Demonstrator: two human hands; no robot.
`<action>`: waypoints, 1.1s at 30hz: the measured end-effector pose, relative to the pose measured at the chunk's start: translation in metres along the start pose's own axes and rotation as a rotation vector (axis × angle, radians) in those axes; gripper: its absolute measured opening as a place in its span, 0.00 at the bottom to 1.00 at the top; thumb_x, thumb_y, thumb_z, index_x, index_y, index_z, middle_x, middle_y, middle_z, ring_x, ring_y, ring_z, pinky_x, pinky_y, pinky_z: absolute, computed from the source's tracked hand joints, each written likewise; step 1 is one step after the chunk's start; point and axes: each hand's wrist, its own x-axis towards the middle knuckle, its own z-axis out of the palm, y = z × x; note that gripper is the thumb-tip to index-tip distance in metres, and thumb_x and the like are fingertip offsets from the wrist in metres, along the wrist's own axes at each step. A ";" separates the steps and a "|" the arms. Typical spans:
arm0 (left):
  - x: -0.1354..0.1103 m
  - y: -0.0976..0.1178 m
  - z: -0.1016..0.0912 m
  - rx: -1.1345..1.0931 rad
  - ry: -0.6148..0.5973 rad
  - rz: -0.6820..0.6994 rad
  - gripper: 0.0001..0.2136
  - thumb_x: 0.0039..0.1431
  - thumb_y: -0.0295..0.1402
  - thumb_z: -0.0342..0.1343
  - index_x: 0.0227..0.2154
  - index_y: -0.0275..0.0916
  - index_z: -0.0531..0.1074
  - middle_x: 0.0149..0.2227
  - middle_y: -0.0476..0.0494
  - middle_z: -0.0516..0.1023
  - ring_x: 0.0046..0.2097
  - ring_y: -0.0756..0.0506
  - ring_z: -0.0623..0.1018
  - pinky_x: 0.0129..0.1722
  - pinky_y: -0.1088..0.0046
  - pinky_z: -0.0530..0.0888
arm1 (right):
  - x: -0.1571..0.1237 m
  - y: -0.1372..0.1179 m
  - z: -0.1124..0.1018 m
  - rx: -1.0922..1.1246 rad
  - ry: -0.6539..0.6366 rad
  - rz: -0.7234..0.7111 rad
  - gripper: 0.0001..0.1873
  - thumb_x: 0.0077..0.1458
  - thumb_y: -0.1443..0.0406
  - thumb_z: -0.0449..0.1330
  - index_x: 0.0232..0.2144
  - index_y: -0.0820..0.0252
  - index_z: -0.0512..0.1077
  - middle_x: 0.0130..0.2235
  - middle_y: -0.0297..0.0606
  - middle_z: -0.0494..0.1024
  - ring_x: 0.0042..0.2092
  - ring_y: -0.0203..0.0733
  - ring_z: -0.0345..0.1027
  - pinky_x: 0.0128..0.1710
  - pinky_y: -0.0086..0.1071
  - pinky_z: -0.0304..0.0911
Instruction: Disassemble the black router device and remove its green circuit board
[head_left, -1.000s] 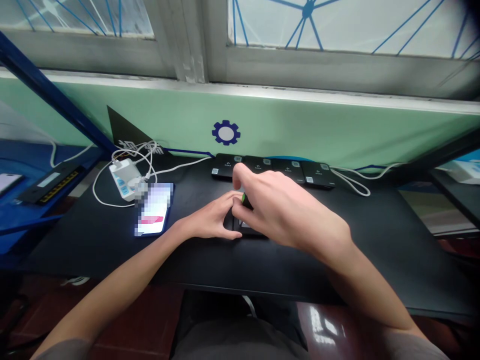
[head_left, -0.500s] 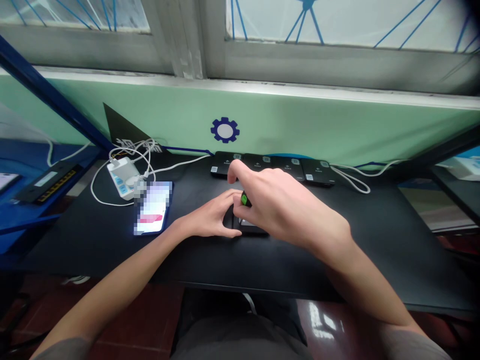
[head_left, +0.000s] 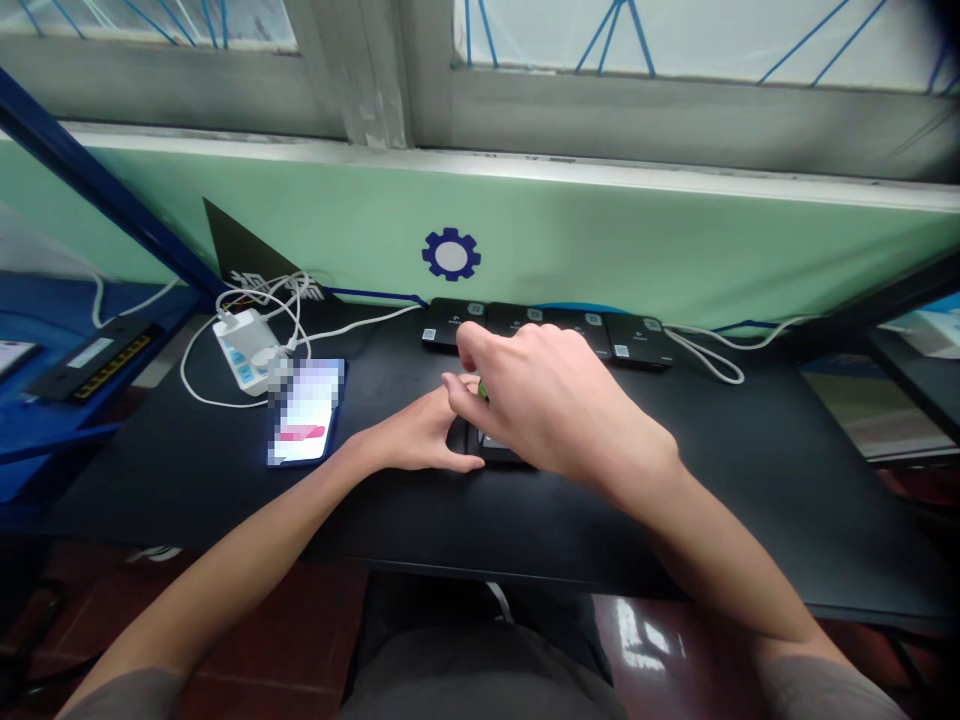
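A small flat black device (head_left: 510,457) with a light patch on top lies on the black table, mostly hidden under my hands. My left hand (head_left: 427,430) holds its left side, thumb at the near edge; its fingertips are covered at the far edge. Over the device, my right hand (head_left: 555,400) is closed round a black-and-green handle (head_left: 483,390), which looks like a screwdriver's. Only a green bit of it shows by the thumb. The tool's lower end is out of sight behind the hand.
Several black flat boxes (head_left: 637,341) stand in a row along the green back panel (head_left: 337,230). To the left are a lit phone (head_left: 306,410) and a white power strip (head_left: 244,345) with tangled cables. Another white cable (head_left: 705,355) loops at right.
My right hand has turned slightly, its thumb swinging left and up over the handle, so less of the handle shows. My left hand keeps its place at the device.
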 end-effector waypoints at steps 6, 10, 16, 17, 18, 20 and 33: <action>-0.004 -0.007 0.003 0.073 0.074 -0.013 0.39 0.60 0.45 0.78 0.72 0.47 0.73 0.73 0.31 0.74 0.74 0.21 0.74 0.73 0.37 0.74 | -0.003 0.008 0.005 0.034 0.037 -0.063 0.09 0.74 0.65 0.57 0.52 0.58 0.73 0.30 0.38 0.80 0.30 0.47 0.70 0.33 0.38 0.48; -0.004 -0.008 0.004 0.072 0.070 -0.035 0.35 0.60 0.45 0.78 0.68 0.47 0.75 0.70 0.32 0.76 0.70 0.22 0.77 0.70 0.39 0.78 | -0.004 0.009 0.005 0.078 0.023 -0.073 0.15 0.70 0.67 0.59 0.57 0.61 0.71 0.29 0.34 0.78 0.30 0.46 0.69 0.37 0.38 0.55; -0.001 -0.004 0.001 0.059 0.033 0.003 0.26 0.62 0.43 0.77 0.61 0.46 0.79 0.70 0.34 0.76 0.72 0.24 0.76 0.72 0.40 0.76 | -0.004 0.008 0.002 0.109 0.005 -0.044 0.07 0.69 0.67 0.62 0.48 0.59 0.71 0.32 0.37 0.80 0.31 0.46 0.71 0.34 0.38 0.54; -0.001 -0.003 0.000 0.062 0.025 0.012 0.24 0.63 0.43 0.76 0.59 0.46 0.80 0.69 0.34 0.78 0.73 0.24 0.75 0.72 0.40 0.76 | -0.005 0.008 0.002 0.117 0.012 -0.054 0.05 0.69 0.67 0.62 0.46 0.58 0.70 0.33 0.37 0.81 0.31 0.46 0.71 0.34 0.38 0.54; 0.000 -0.002 0.000 0.065 0.022 0.019 0.22 0.63 0.43 0.76 0.58 0.46 0.81 0.67 0.35 0.79 0.74 0.24 0.74 0.73 0.40 0.75 | -0.005 0.008 0.002 0.124 0.020 -0.065 0.04 0.70 0.66 0.62 0.45 0.58 0.70 0.34 0.38 0.81 0.32 0.46 0.72 0.34 0.38 0.55; 0.001 -0.001 -0.001 0.068 0.024 0.026 0.20 0.63 0.43 0.76 0.54 0.47 0.82 0.62 0.36 0.82 0.75 0.24 0.72 0.74 0.40 0.74 | -0.006 0.009 0.003 0.129 0.025 -0.074 0.04 0.72 0.65 0.62 0.45 0.58 0.70 0.34 0.38 0.81 0.33 0.47 0.73 0.35 0.38 0.56; -0.004 -0.006 0.003 0.065 0.043 -0.059 0.28 0.63 0.45 0.77 0.61 0.44 0.77 0.67 0.33 0.79 0.69 0.24 0.79 0.66 0.42 0.80 | -0.021 0.021 0.000 0.215 0.006 -0.205 0.06 0.73 0.71 0.57 0.49 0.57 0.66 0.37 0.39 0.80 0.35 0.46 0.69 0.37 0.37 0.55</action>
